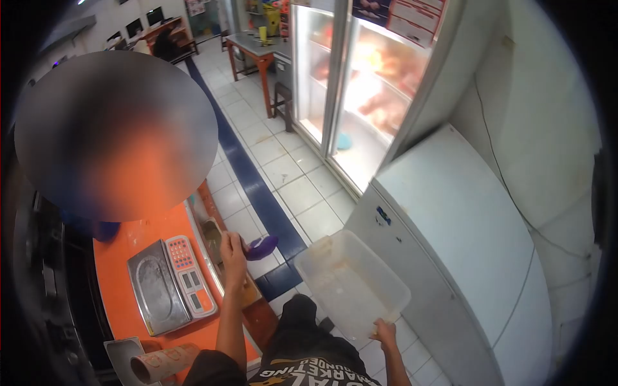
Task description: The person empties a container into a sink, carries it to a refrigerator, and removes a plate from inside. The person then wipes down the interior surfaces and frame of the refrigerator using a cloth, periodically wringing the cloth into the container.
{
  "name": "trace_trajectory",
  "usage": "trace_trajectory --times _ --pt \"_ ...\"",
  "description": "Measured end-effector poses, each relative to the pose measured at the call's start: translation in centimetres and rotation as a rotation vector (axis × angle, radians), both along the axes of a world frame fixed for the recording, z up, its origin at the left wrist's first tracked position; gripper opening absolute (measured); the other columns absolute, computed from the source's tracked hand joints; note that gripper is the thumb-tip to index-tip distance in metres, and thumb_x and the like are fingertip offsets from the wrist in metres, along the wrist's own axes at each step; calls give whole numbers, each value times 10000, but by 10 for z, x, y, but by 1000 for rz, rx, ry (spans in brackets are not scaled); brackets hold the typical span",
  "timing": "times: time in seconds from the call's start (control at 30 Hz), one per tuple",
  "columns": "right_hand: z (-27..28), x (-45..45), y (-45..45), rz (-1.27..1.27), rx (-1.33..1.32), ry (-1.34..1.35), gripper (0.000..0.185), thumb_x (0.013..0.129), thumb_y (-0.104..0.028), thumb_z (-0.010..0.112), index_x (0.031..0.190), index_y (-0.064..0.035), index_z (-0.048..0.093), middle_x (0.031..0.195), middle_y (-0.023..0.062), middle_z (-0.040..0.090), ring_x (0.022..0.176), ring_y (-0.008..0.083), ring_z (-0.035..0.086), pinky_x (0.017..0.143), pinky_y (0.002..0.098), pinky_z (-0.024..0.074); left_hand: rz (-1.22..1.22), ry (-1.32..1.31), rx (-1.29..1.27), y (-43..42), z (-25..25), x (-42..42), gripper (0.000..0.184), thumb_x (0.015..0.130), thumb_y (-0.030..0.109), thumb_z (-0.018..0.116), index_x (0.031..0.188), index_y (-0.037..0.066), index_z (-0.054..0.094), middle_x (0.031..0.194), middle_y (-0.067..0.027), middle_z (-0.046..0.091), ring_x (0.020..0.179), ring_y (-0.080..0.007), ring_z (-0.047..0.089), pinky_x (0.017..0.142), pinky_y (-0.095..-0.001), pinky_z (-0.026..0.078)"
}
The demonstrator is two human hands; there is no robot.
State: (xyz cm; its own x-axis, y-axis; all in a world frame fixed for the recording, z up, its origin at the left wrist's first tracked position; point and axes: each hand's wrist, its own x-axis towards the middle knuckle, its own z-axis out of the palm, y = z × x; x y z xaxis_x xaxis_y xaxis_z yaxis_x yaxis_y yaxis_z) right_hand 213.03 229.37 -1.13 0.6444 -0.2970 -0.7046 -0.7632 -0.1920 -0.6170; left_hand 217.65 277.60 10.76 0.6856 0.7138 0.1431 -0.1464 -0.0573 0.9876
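Observation:
A large translucent plastic tub (351, 283) is gripped at its near right edge by my right hand (384, 334); it is tilted and seems to hold nothing but a few smears. My left hand (233, 252) is closed around the end of a purple object (262, 248), which points right, over the edge of the orange counter. Left of that hand, a digital scale (170, 286) with a metal plate stands on the orange counter (135, 235).
A white chest freezer (450, 212) stands at the right. A lit glass-door fridge (367, 83) is behind it. A paper roll (164, 363) lies over a metal tray (122, 354). A blurred person stands beyond the counter. Further back is a table (257, 48).

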Motion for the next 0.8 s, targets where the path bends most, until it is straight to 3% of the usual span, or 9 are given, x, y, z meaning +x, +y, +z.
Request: trace_trajectory --times 0.13,0.2,0.37,0.47,0.5,0.6,0.67,0.8 --pt "-10 112 92 96 173 -47 394 765 -168 648 1018 127 583 939 195 638 748 300 702 570 396 651 89 46 6 58 9 81 188 1026 172 545 874 78 488 705 16 459 626 -70 444 576 -242 399" --pt "-17 159 135 92 218 -77 392 767 -166 647 1014 131 584 934 193 641 749 298 706 565 387 650 201 41 452 90 11 137 159 979 141 611 903 60 497 664 21 480 591 -59 447 523 -243 370" --pt "-17 286 246 152 208 -142 407 767 -163 646 997 169 598 942 223 666 746 328 720 577 393 652 -4 167 436 149 60 273 148 930 141 666 957 49 553 633 18 535 567 -37 460 507 -247 348" --pt "-3 360 296 127 183 -141 492 753 -126 647 1127 179 550 1052 257 639 816 375 717 580 437 658 -123 136 531 201 53 372 237 845 208 740 909 26 604 592 -96 575 524 -163 546 526 -332 426" --pt "-2 383 311 122 192 -145 492 753 -126 647 1127 179 550 1052 257 639 816 375 717 580 437 658 -126 132 540 211 61 398 237 845 208 740 909 26 604 592 -96 575 524 -163 546 526 -332 426" --pt "-13 445 341 39 215 -188 454 759 -170 653 1002 208 586 958 257 671 764 360 728 560 411 646 -210 206 733 234 78 479 272 837 249 739 921 25 608 605 -145 593 538 -274 588 563 -388 469" --pt "-26 483 353 -13 134 -145 471 757 -173 658 1003 221 578 966 265 666 765 370 727 544 411 643 -254 234 727 239 80 527 277 837 252 739 922 22 609 618 -153 608 555 -288 606 573 -393 478" --pt "-31 550 373 -45 221 -168 467 758 -176 660 1009 208 573 961 265 660 748 363 721 530 401 639 -353 251 778 242 83 623 284 839 255 735 912 8 615 650 -174 642 594 -317 643 606 -399 502"
